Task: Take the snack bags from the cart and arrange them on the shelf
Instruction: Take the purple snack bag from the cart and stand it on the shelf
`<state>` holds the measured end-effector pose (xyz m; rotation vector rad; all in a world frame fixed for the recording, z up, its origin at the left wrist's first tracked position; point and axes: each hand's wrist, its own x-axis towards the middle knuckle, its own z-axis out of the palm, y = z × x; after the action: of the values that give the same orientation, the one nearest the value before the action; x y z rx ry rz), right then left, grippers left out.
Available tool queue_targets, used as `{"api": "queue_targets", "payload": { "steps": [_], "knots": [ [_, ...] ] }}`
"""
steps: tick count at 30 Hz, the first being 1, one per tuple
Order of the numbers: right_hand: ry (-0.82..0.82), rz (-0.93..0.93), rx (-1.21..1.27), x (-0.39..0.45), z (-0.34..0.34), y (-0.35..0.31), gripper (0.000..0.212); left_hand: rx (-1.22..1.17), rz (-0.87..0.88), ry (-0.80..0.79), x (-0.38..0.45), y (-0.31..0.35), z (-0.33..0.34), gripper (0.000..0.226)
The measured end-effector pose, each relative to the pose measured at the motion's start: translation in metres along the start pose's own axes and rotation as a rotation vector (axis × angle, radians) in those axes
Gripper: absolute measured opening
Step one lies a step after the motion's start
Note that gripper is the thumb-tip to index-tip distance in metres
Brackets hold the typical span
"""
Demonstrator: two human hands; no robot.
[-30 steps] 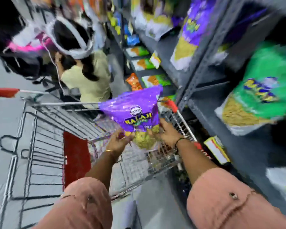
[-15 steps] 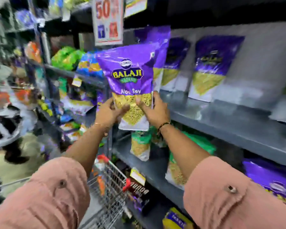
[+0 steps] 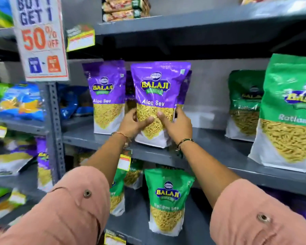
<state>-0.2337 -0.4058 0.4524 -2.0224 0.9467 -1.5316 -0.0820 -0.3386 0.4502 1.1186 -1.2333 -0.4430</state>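
We hold a purple Aloo Sev bag (image 3: pixel 157 103) upright with both hands, its white base resting on the front edge of the grey metal shelf (image 3: pixel 210 147); our left hand (image 3: pixel 133 123) grips the bag's lower left side, fingers curled around its edge and thumb pressed across the front; our right hand (image 3: pixel 178 123) grips the lower right side the same way, thumb on the front and fingers wrapped behind; both forearms reach up from rolled pink sleeves (image 3: pixel 254 214); just to the left, farther back on the same shelf, a second purple Aloo Sev bag (image 3: pixel 106 96) stands upright; more purple bags sit behind the held one, mostly hidden; well to the right on this shelf stand two green Ratlami bags (image 3: pixel 290 112); on the shelf below, near us, another green bag (image 3: pixel 167 200) stands upright; at the upper left hangs a paper sign (image 3: pixel 40 38) reading buy one get one, fifty percent off.
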Motion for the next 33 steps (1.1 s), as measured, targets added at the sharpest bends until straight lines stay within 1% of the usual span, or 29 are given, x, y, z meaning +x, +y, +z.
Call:
{"api": "queue_targets", "payload": {
  "steps": [1, 4, 5, 7, 8, 10, 11, 12, 13, 15, 16, 18, 21, 22, 23, 24, 25, 26, 27, 28, 29, 31, 33],
  "knots": [
    [-0.023, 0.011, 0.001, -0.001, 0.002, 0.007, 0.075, 0.006, -0.013, -0.02, 0.002, -0.01, 0.002, 0.052],
    [-0.054, 0.032, 0.08, -0.009, 0.007, 0.02, 0.055, -0.002, -0.013, -0.01, 0.003, -0.029, 0.003, 0.037],
    [-0.057, 0.04, 0.086, -0.01, 0.008, 0.02, 0.052, 0.004, -0.007, -0.026, 0.004, -0.033, 0.002, 0.037],
    [-0.105, 0.054, 0.076, -0.009, 0.005, 0.019, 0.057, 0.021, -0.033, -0.093, 0.004, -0.036, -0.004, 0.044],
    [-0.162, 0.063, 0.068, -0.009, 0.002, 0.019, 0.063, 0.06, -0.053, -0.144, 0.004, -0.038, -0.008, 0.052],
    [-0.329, 0.086, 0.002, -0.011, -0.003, 0.022, 0.081, 0.226, -0.082, -0.235, 0.004, -0.042, -0.018, 0.075],
    [-0.397, 0.093, -0.046, -0.013, -0.003, 0.025, 0.086, 0.305, -0.092, -0.256, 0.003, -0.044, -0.021, 0.082],
    [-0.432, 0.1, -0.076, -0.014, -0.002, 0.028, 0.088, 0.357, -0.094, -0.256, 0.003, -0.045, -0.023, 0.081],
    [-0.437, 0.105, -0.075, -0.015, -0.001, 0.031, 0.087, 0.396, -0.085, -0.24, 0.003, -0.046, -0.024, 0.074],
    [-0.416, 0.124, -0.043, -0.011, 0.004, 0.034, 0.085, 0.451, -0.048, -0.202, 0.004, -0.046, -0.025, 0.06],
    [-0.409, 0.131, -0.039, -0.008, 0.007, 0.035, 0.084, 0.465, -0.03, -0.184, 0.006, -0.048, -0.025, 0.057],
    [-0.409, 0.143, -0.034, -0.002, 0.012, 0.038, 0.082, 0.475, -0.024, -0.177, 0.01, -0.051, -0.023, 0.055],
    [-0.416, 0.178, -0.008, 0.005, 0.016, 0.042, 0.081, 0.436, -0.044, -0.176, 0.015, -0.054, -0.023, 0.066],
    [-0.424, 0.189, -0.007, 0.006, 0.016, 0.043, 0.083, 0.378, -0.021, -0.124, 0.015, -0.052, -0.025, 0.068],
    [-0.432, 0.197, -0.001, 0.008, 0.017, 0.043, 0.088, 0.307, 0.021, -0.01, 0.015, -0.05, -0.031, 0.07],
    [-0.429, 0.202, 0.014, 0.008, 0.018, 0.042, 0.098, 0.266, 0.085, 0.164, 0.013, -0.048, -0.039, 0.072],
    [-0.409, 0.206, 0.036, 0.008, 0.02, 0.041, 0.112, 0.274, 0.147, 0.361, 0.013, -0.047, -0.051, 0.075],
    [-0.373, 0.206, 0.061, 0.008, 0.023, 0.039, 0.125, 0.345, 0.177, 0.542, 0.013, -0.049, -0.065, 0.083],
    [-0.33, 0.206, 0.07, 0.005, 0.026, 0.035, 0.133, 0.455, 0.147, 0.69, 0.014, -0.052, -0.078, 0.095],
    [-0.283, 0.199, 0.061, 0.003, 0.031, 0.03, 0.135, 0.547, 0.065, 0.776, 0.015, -0.054, -0.092, 0.111],
    [-0.235, 0.189, 0.035, -0.001, 0.037, 0.028, 0.137, 0.588, -0.039, 0.786, 0.018, -0.058, -0.104, 0.126],
    [-0.166, 0.166, -0.031, -0.008, 0.049, 0.024, 0.141, 0.596, -0.2, 0.653, 0.024, -0.064, -0.119, 0.144],
    [-0.122, 0.147, -0.071, -0.011, 0.055, 0.024, 0.131, 0.616, -0.241, 0.501, 0.031, -0.068, -0.126, 0.149]
  ]
}}
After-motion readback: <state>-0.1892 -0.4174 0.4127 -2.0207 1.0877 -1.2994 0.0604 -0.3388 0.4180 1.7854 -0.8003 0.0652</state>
